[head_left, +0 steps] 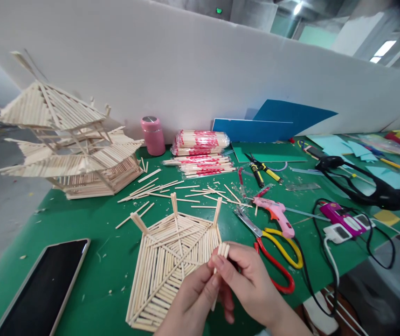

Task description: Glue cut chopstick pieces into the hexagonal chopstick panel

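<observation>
A small bundle of wooden sticks (pixel 224 249) stands upright between my two hands, over the right side of a polygonal stick platform. My right hand (pixel 247 280) pinches the bundle near its top. Lower down, the fingers of my left hand (pixel 197 294) close round the same sticks. The stick platform (pixel 144 280) lies flat on the table, its sticks laid in a web-like pattern. Short stick posts rise from three of its corners, among them the middle post (pixel 174 204). My hands hide the platform's near right part.
A tiered stick pavilion (pixel 81 154) stands at the left, a phone (pixel 42 289) before it. Loose sticks (pixel 158 186), wrapped stick packs (pixel 202 142) and a pink flask (pixel 153 135) lie behind. Rightward are scissors (pixel 277 275), a pink glue gun (pixel 273 212), pliers (pixel 263 170) and a power strip (pixel 343 219).
</observation>
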Available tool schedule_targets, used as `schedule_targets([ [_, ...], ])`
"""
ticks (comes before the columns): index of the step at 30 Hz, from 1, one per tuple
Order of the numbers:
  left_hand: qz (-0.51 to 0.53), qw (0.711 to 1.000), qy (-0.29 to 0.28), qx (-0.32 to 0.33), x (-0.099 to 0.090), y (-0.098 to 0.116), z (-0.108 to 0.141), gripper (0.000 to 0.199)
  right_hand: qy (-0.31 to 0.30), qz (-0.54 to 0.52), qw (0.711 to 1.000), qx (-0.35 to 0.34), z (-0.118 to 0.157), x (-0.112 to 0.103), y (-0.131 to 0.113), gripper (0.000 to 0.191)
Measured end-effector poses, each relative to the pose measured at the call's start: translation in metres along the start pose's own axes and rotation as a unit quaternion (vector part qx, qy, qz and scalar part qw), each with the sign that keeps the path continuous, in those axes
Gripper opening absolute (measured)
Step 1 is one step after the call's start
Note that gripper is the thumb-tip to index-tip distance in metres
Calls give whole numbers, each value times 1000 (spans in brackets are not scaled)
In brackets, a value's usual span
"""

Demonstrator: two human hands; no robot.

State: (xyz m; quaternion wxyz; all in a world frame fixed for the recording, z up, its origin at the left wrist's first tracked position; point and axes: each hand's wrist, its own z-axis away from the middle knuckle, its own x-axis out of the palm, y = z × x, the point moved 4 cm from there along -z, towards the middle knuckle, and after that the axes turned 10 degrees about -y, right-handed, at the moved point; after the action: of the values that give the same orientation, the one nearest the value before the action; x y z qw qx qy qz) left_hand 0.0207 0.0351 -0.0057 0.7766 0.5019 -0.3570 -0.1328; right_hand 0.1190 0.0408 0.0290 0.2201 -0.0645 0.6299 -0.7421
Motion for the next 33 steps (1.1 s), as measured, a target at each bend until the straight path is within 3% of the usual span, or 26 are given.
schedule_targets([
  [6, 75, 996, 47, -24, -1, -11, -2, 31, 70, 34, 996, -35, -3, -5, 6, 31],
  [10, 84, 993, 74, -44, -9, -10, -4, 29, 123, 107, 987, 5, 18, -31, 28, 23],
  [12, 79, 990, 105, -57, -16, -10, -5, 28, 213, 208, 954, 39, 40, -56, 48, 20],
  [14, 79, 987, 125, -65, -20, -10, -5, 27, 281, 324, 901, 68, 62, -79, 69, 19],
  [16, 78, 986, 130, -66, -22, -10, -5, 26, 303, 426, 847, 101, 78, -97, 89, 25],
  [19, 69, 988, 122, -62, -20, -8, -6, 24, 277, 489, 817, 127, 82, -110, 107, 29],
  [26, 57, 991, 105, -59, -13, -4, -1, 23, 191, 480, 843, 151, 68, -120, 103, 20],
  [29, 51, 992, 100, -61, -12, -4, 1, 24, 171, 383, 899, 122, 75, -121, 99, 23],
  [31, 51, 991, 102, -63, -12, -4, 0, 24, 172, 250, 948, 97, 82, -117, 96, 29],
  [33, 55, 991, 100, -67, -11, -3, -2, 24, 171, 122, 973, 95, 87, -108, 95, 32],
])
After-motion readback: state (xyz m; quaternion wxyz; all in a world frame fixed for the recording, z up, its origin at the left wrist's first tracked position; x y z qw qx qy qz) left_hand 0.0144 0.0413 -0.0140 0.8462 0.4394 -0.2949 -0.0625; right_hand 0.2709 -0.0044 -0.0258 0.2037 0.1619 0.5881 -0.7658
